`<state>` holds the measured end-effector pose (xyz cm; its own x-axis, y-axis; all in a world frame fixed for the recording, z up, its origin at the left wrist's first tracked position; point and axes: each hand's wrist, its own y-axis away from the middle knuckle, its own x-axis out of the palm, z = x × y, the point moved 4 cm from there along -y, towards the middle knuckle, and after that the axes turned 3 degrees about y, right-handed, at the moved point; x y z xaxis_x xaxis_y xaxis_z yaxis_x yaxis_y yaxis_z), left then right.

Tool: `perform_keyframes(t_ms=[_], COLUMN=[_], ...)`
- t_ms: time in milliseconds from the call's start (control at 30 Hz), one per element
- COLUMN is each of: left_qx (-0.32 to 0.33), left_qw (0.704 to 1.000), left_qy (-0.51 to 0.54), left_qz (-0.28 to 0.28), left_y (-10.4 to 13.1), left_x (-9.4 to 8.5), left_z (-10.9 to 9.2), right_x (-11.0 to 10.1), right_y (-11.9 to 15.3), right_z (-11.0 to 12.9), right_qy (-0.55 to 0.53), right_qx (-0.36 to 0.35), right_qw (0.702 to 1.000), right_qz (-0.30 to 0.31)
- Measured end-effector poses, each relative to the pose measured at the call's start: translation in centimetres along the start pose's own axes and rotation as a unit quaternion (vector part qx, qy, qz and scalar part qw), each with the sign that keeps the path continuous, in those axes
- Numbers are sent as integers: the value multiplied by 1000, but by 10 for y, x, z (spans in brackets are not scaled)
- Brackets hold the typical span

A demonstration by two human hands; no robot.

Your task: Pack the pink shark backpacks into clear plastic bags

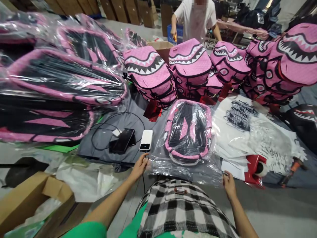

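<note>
A pink and black backpack (188,129) lies flat inside a clear plastic bag (183,169) at the table's front edge. My left hand (141,164) pinches the near left corner of that bag, just below a white power bank (146,140). At the near right corner my right hand (229,183) has its fingers closed on the plastic. The bag's near edge is stretched between both hands. Two dark phones (123,140) and a looped black cable lie to the left of the power bank.
Bagged backpacks (66,76) are piled at the left. Pink shark-mouth backpacks (189,62) stand along the back. White printed sheets (247,122), a tape roll (260,169) and an orange-handled tool (294,167) lie right. A person (195,19) stands behind. An open carton (24,198) is lower left.
</note>
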<state>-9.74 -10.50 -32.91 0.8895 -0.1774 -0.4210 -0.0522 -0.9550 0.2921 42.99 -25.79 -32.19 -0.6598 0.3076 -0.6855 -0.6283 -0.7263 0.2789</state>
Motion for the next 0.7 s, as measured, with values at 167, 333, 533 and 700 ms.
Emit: perform_keyframes(t_ms=[167,333,533,700], left_qx=[158,405,389,106], left_qw=[965,826,858,989], left_qy=[-193,-391,-313,-57], left_qz=[85,17,120,83], left_y=[22,28,18,-4], left_x=[-5,2,-8,-19], left_z=[-6,-16,-14,-23], right_x=[1,5,-13,-20], right_y=[30,38,32,24], right_z=[-2,11,19,33], right_qy=[224,201,132,-11], right_qx=[-207,-413,-454,-338], right_qw=[949,880,879,941], right_qz=[-75,-124,-69,-15])
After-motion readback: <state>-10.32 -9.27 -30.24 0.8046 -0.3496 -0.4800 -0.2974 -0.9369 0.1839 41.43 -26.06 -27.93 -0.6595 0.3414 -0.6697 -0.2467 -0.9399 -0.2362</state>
